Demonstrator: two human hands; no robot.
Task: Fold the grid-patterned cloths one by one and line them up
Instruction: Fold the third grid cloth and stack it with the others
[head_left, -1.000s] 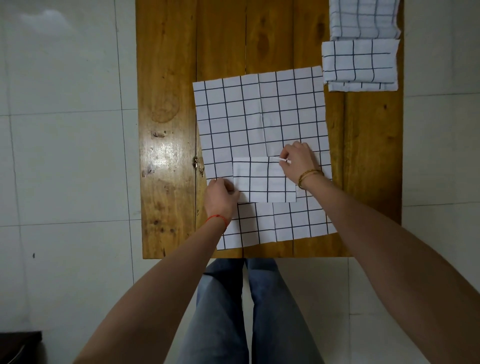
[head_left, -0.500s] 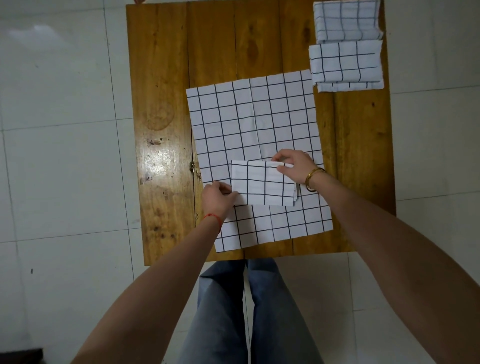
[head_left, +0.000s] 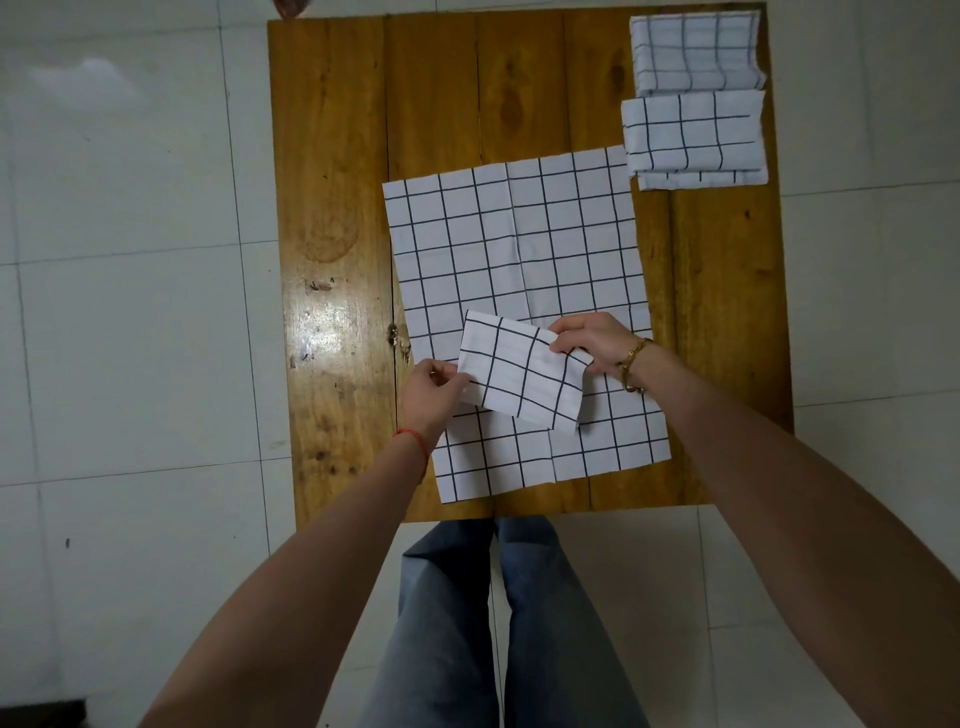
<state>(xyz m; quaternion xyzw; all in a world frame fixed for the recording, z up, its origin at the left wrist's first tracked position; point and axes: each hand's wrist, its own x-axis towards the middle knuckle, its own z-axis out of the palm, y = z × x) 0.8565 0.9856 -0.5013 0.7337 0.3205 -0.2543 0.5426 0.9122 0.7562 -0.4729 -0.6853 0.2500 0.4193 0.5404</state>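
Head view – folded cloth (head_left: 519, 376) hides left fingertips (head_left: 457, 382)

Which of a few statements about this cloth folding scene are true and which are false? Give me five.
1. Both hands hold the small folded cloth. True: the left hand grips its left end, the right hand its right end.
2. Two folded cloths lie at the table's far right corner. True.
3. The big cloth under the hands is rolled up. False: it lies spread flat.
4. The table is glass. False: it is wood.
5. The left wrist wears a gold bracelet. False: it wears a red string.
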